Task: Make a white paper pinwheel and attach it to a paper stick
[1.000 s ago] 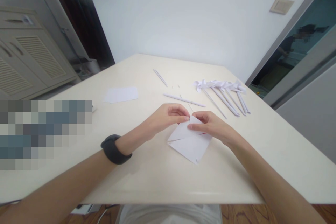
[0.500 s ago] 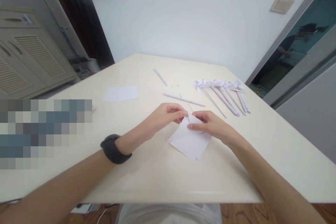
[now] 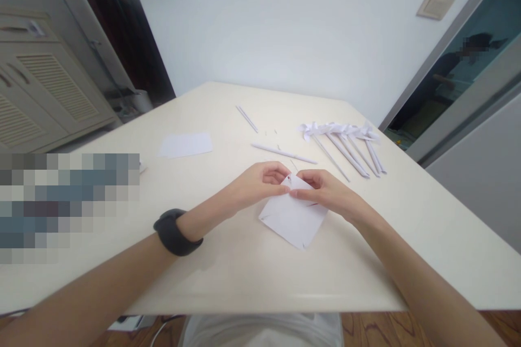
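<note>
A square sheet of white paper [image 3: 295, 219] is held just over the near part of the table, one corner pointing away from me. Short dark marks or slits show near its corners, and a small reddish dot sits at the far corner. My left hand [image 3: 271, 180] pinches the paper's far left edge, thumb on top and fingers curled behind. On the other side, my right hand [image 3: 319, 188] grips the far right edge in the same way. Both thumbs nearly meet near the far corner. The fingertips behind the sheet are hidden.
Several white paper pinwheels on sticks [image 3: 345, 143] lie at the right. A rolled paper stick [image 3: 285, 153] lies beyond my hands, with two thin sticks [image 3: 246, 119] and small scraps behind. White sheets [image 3: 186, 145] lie at the left of the table [image 3: 228, 282]. Behind glass is a person [image 3: 448, 70].
My left thumb has come down from the far corner onto the paper, beside my right thumb. The far corner with its reddish dot now shows. The right hand has barely moved.
</note>
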Motion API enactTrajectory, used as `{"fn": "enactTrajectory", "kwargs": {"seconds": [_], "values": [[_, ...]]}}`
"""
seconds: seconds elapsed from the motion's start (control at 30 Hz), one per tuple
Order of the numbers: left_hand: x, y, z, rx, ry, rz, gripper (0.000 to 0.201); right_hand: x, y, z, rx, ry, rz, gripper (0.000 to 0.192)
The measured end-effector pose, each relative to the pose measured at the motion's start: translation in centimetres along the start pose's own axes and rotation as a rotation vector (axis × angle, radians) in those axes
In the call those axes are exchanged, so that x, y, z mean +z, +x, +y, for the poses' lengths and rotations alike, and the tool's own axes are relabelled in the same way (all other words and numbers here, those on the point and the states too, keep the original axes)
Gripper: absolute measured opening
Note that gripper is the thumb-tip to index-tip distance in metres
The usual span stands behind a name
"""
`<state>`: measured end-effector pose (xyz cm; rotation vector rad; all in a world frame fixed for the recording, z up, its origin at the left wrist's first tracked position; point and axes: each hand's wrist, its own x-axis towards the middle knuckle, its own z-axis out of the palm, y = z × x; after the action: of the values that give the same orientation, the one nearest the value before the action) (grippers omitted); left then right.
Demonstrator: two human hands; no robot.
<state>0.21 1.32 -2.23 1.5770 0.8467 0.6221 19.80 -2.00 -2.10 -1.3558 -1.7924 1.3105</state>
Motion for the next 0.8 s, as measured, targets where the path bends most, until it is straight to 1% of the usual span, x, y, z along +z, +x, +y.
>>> {"fn": "enactTrajectory", "kwargs": {"seconds": [0.03, 0.1, 0.17, 0.23, 0.3, 0.4, 0.47, 0.6, 0.7, 0.8], "values": [[0.0, 0.0, 0.0, -0.005, -0.008, 0.017, 0.020, -0.1, 0.0, 0.0, -0.001, 0.023, 0.005, 0.021], [-0.1, 0.0, 0.0, 0.000, -0.029, 0.060, 0.021, -0.4, 0.0, -0.1, 0.021, 0.072, 0.030, 0.030], [-0.4, 0.1, 0.0, 0.033, -0.049, 0.109, 0.021, -0.8, 0.0, 0.0, 0.048, 0.102, 0.082, 0.040], [-0.6, 0.1, 0.0, 0.073, -0.067, 0.155, 0.022, -1.2, 0.1, 0.1, 0.049, 0.129, 0.147, 0.045], [-0.8, 0.2, -0.1, 0.093, -0.099, 0.187, 0.024, -1.5, 0.1, 0.3, 0.037, 0.187, 0.184, 0.049], [-0.9, 0.2, -0.2, 0.119, -0.198, 0.211, 0.024, -1.8, 0.1, 0.5, 0.029, 0.318, 0.154, 0.051], [-0.9, 0.2, -0.2, 0.143, -0.278, 0.218, 0.022, -1.7, 0.2, 0.5, 0.018, 0.401, 0.113, 0.048], [-0.8, 0.2, -0.1, 0.185, -0.392, 0.226, 0.022, -1.5, 0.1, 0.1, 0.006, 0.537, -0.004, 0.042], [-0.7, 0.2, -0.1, 0.193, -0.421, 0.223, 0.023, -1.2, 0.2, -0.1, 0.016, 0.613, -0.058, 0.043], [-0.5, 0.1, -0.2, 0.193, -0.402, 0.211, 0.023, -0.9, 0.3, -0.1, 0.025, 0.648, -0.049, 0.044]]}}
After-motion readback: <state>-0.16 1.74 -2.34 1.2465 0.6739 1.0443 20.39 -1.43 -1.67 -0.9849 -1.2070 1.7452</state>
